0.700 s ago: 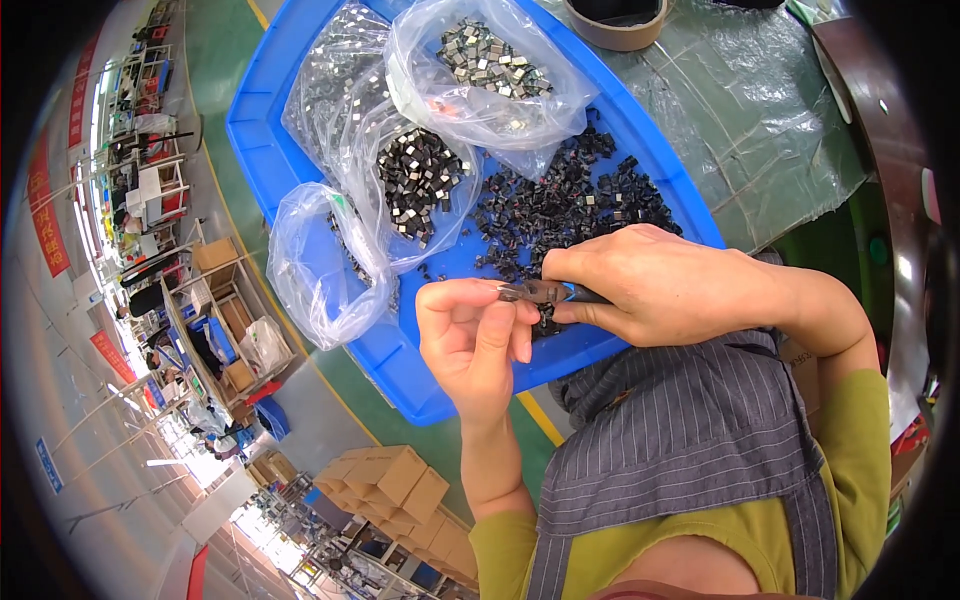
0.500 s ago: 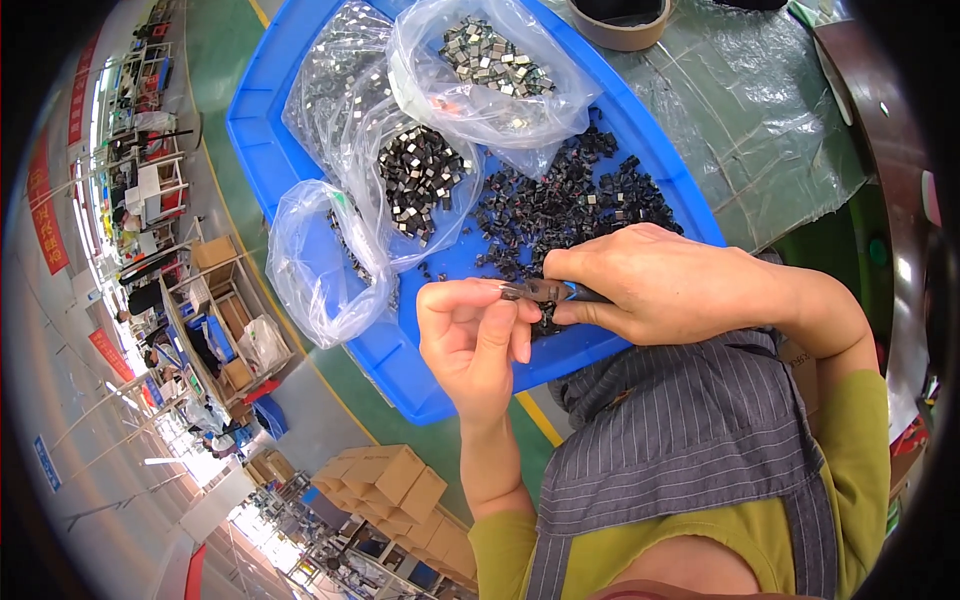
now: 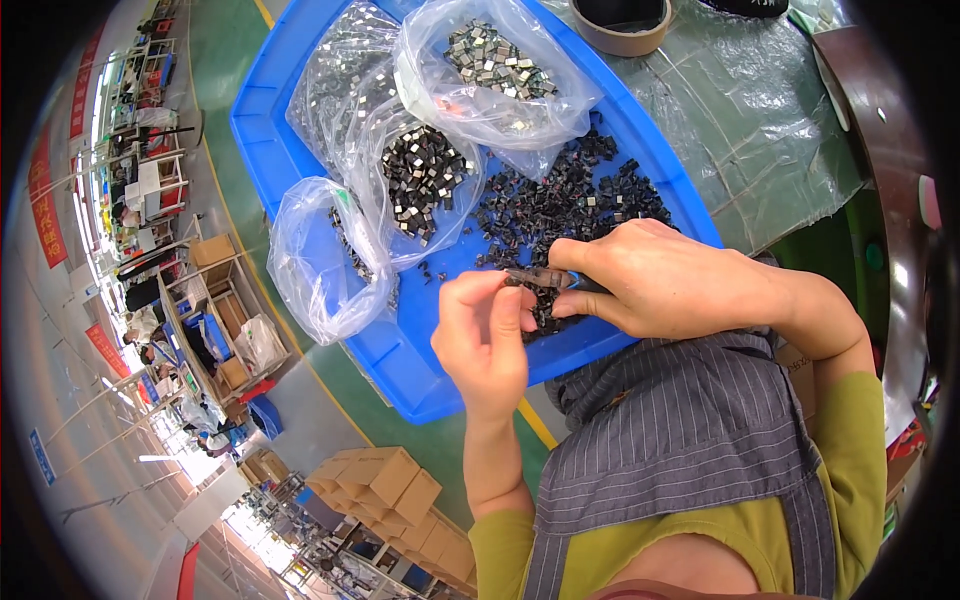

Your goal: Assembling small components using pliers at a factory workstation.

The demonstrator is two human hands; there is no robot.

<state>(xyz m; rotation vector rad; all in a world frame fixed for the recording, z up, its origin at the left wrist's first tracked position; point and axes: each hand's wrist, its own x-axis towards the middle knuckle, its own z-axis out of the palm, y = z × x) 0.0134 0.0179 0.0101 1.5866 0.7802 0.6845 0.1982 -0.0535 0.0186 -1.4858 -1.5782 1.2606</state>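
My right hand is closed round a pair of pliers with dark handles, its metal jaws aimed left. At the jaw tips my left hand pinches a small dark piece, mostly hidden by the fingertips. Both hands hover above the near side of a blue plastic tray. Just beyond them lies a loose heap of small black parts. Also in the tray, a clear bag holds black and silver block-like parts, and another open bag holds silver-topped ones.
A nearly flat clear bag rests at the tray's left side. Beyond the tray, a round brown container stands on a green plastic-covered surface. Cardboard boxes are stacked on the floor at lower left, near a wooden shelf cart.
My left hand has shifted slightly right and up, its fingers closer together at the pliers' tips. The right hand and pliers have moved a little to the right.
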